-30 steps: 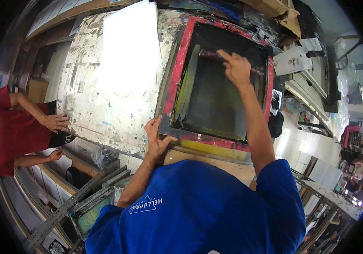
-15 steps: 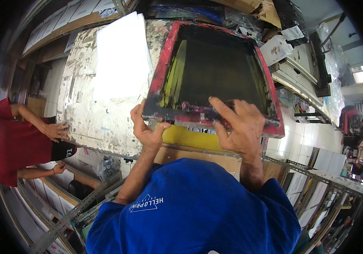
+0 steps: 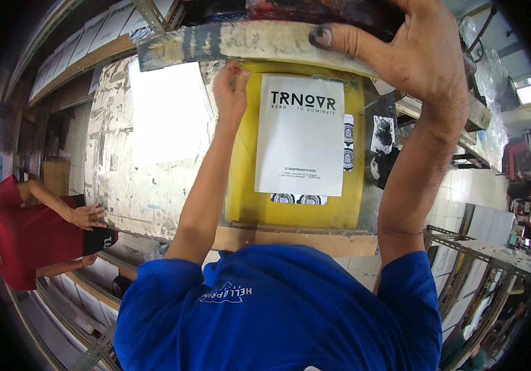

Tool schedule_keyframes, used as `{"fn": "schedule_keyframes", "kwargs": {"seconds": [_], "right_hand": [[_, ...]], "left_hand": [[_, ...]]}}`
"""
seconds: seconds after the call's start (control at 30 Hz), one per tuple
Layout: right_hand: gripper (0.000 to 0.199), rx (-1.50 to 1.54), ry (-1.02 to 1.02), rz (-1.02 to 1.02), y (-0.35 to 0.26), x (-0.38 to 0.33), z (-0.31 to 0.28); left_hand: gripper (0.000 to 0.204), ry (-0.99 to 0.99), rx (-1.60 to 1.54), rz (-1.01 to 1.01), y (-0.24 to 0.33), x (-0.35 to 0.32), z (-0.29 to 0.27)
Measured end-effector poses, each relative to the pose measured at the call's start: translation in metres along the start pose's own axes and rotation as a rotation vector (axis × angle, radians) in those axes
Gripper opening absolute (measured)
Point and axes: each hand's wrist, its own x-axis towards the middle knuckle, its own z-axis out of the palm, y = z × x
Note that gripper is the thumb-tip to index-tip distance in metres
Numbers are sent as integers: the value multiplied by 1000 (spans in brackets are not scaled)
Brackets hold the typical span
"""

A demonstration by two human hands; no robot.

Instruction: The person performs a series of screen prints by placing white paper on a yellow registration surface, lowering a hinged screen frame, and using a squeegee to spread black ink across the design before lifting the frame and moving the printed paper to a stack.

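Observation:
My right hand (image 3: pixel 423 55) grips the near edge of the screen-printing frame (image 3: pixel 259 40), its thumb with a dark-stained nail lying across the blotchy pale wood. The frame is tipped up, and its mesh is mostly out of sight. Below it a white sheet (image 3: pixel 299 145) with black print lies on a yellow board (image 3: pixel 241 173). Patterned black-and-white pieces (image 3: pixel 348 145) peek out from under the sheet. My left hand (image 3: pixel 231 89) is just under the frame, by the board's far left corner, with fingers loosely bent, apart and nothing visible in them.
A stack of white paper (image 3: pixel 169 120) lies on the stained worktable (image 3: pixel 114 167), left of the board. At the far left a person in a red shirt (image 3: pixel 27 229) rests a hand on the table's edge. Metal shelving (image 3: pixel 488 253) stands at the right.
The red-edged frame has swung up toward me, baring the yellow board and the printed sheet. My right hand rose with it; my left hand left its near corner and reached farther forward.

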Motion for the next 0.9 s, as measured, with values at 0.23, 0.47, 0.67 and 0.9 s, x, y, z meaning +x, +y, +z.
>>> {"fn": "schedule_keyframes", "kwargs": {"seconds": [0.23,0.47,0.67,0.9], "right_hand": [[54,28,4,137,9,5,0],[49,101,14,51,0,4,-4],[50,58,56,76,3,2,2],[54,37,-59,243,-9,20,-1]], "left_hand": [[36,-195,704,34,-71,16,71],[14,-137,470,44,-76,20,71],[5,-48,-20,-111,-35,8,55],[6,147,-138,-253,-18,-10,-56]]}}
